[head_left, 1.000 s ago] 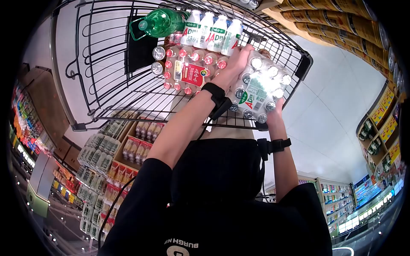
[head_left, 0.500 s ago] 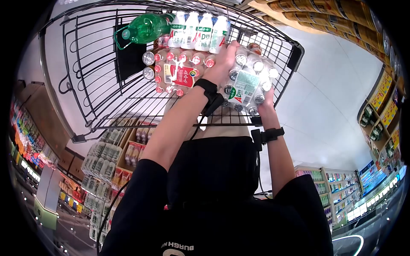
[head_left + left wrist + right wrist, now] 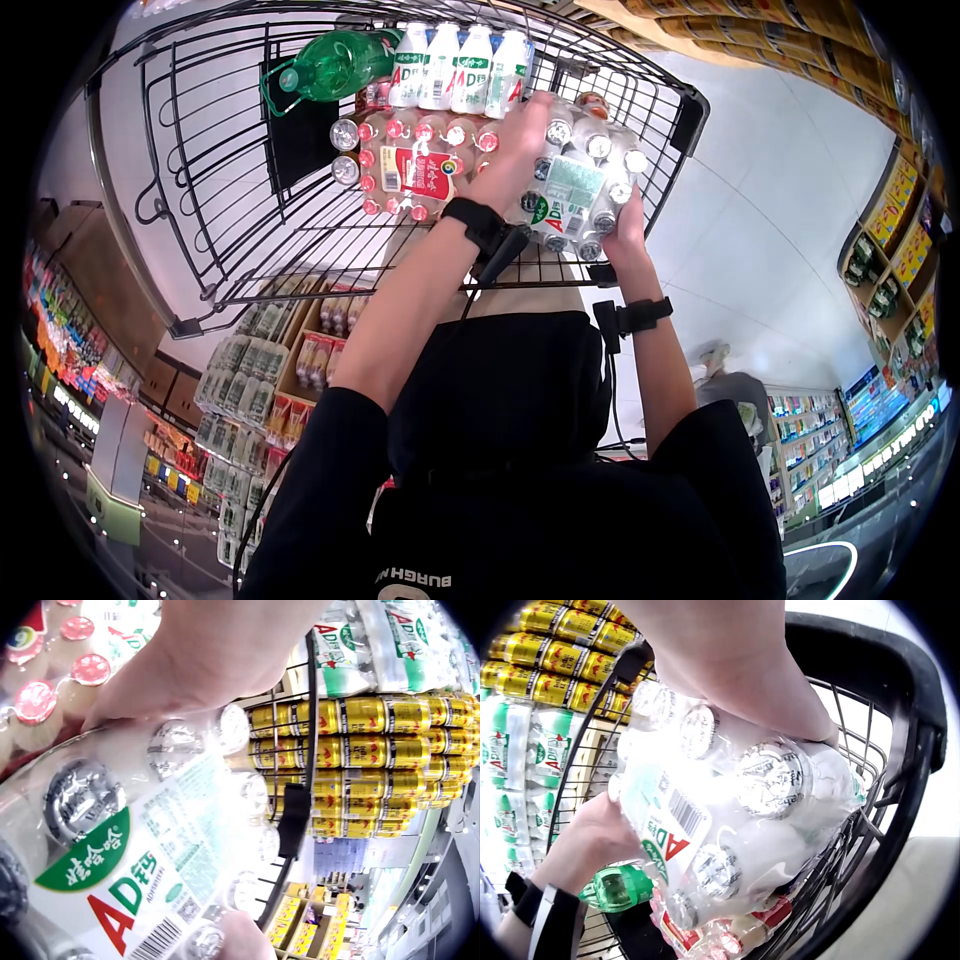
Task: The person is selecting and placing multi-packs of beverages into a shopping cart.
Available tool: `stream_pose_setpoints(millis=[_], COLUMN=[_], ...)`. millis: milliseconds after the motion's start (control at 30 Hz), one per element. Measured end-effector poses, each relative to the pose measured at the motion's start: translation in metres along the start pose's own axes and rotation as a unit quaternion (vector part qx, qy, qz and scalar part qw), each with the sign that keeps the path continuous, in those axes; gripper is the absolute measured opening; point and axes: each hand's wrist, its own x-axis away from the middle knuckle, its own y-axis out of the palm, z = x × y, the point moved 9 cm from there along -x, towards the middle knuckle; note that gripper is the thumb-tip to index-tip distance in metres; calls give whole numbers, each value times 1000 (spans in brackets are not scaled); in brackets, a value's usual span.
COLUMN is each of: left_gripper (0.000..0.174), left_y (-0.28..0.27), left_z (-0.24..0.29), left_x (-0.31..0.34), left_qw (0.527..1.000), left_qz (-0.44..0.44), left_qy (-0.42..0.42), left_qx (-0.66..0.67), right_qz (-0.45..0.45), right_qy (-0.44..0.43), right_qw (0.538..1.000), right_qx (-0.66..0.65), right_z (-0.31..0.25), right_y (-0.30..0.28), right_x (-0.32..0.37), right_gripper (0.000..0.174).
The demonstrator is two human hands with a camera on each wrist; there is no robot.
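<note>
A shrink-wrapped pack of white drink bottles [image 3: 575, 190] with silver caps and a green-and-red AD label is held between both hands at the right end of a wire shopping cart [image 3: 690, 125]. My left hand [image 3: 520, 140] grips its left side, next to the red-capped bottle pack [image 3: 420, 172]. On the opposite side, my right hand [image 3: 626, 232] holds the wrap near the cart's rim; its fingers are largely hidden in the right wrist view. White AD bottles [image 3: 470, 75] stand in a row behind the red-capped pack.
A large green bottle [image 3: 340, 65] lies at the cart's left. Two cans [image 3: 344, 150] sit beside the red-capped pack. Stacked gold cans [image 3: 360, 754] rise beyond the cart. Wrapped drink packs [image 3: 240, 370] are stacked at the left, and a person [image 3: 740, 390] is at the right.
Both hands have lowered the silver-capped pack into the cart's right end, where it looks smaller and shows less glare. The head view has shifted slightly. A person has come into view at right.
</note>
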Motion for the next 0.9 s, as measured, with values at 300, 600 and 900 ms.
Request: stream_pose_setpoints(millis=[300,600,900], left_gripper=[75,67,62], left_y=[42,53,49], left_z=[99,83,69], left_x=[150,151,164], left_qw=[658,580,578], left_qz=[-38,-114,-50], left_qy=[541,548,617], left_qx=[-523,-592,-531], right_qz=[16,51,59], right_qy=[-198,-343,-578], right_qw=[921,829,546], right_qx=[335,438,604], right_z=[-72,-84,-90], right_y=[51,61,107], right_x=[60,44,75], right_gripper=[79,79,36])
